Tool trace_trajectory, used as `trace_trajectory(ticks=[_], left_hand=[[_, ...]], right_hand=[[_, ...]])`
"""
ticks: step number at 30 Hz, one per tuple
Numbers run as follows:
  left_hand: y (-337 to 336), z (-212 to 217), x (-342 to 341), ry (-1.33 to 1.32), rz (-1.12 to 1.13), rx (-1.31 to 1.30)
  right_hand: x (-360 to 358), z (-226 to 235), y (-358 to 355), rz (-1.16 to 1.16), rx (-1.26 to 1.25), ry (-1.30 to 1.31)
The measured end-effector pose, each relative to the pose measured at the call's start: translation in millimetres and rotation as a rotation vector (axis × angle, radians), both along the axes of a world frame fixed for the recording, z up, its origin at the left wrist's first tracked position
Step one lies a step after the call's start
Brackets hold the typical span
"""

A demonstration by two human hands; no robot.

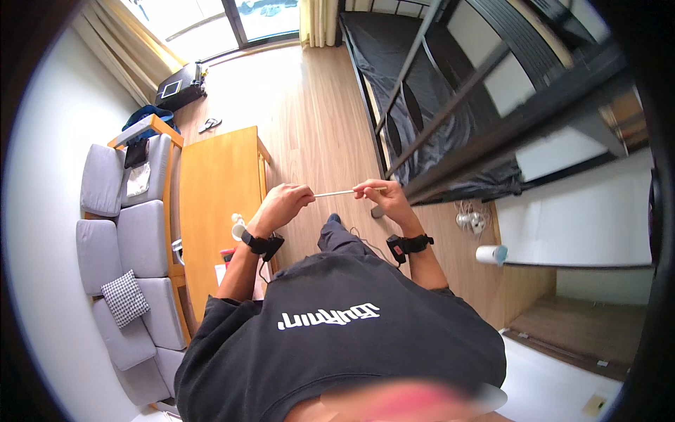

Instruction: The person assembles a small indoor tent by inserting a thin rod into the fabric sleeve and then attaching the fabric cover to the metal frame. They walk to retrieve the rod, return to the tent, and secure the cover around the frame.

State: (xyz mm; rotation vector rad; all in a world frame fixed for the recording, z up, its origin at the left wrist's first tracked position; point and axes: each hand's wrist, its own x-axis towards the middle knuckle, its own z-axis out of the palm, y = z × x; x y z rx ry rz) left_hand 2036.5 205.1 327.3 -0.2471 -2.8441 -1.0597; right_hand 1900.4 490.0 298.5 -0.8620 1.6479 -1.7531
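Note:
A thin, pale stick (333, 193) stretches nearly level in front of my body, between both hands. My left hand (283, 205) is closed round its left end, beside the edge of the wooden table. At the other end, my right hand (387, 200) pinches the stick between thumb and fingers, and a short tip shows past them. What kind of stick it is I cannot make out. Each wrist wears a black strap with a small device and a cable.
On the wooden table (218, 186) to the left stand a white object (240, 228) and some small items. A grey sofa (144, 239) lines the wall. The black bunk bed frame (485, 144) rises close at right. A cable bundle (472, 219) and white cylindrical container (491, 254) are nearby.

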Motion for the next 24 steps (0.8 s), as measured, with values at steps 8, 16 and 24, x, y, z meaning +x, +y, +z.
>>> trace_trajectory(ticks=[8,16,24], left_hand=[[-121.6,13.7,-201.8,-0.031,0.211,0.189],[-252.0,-67.0,-438.5,-0.019,0.205,0.243],[-376.4,-58.1,-688.2,0.022,-0.020,0.097]], right_hand=[[-247.0,37.8,-167.6,0.153,-0.033,0.021],[-474.4,-20.9,-293.9,0.139,0.035,-0.019],[-668.3,-6.3,-383.7,-0.060,0.068,-0.032]])
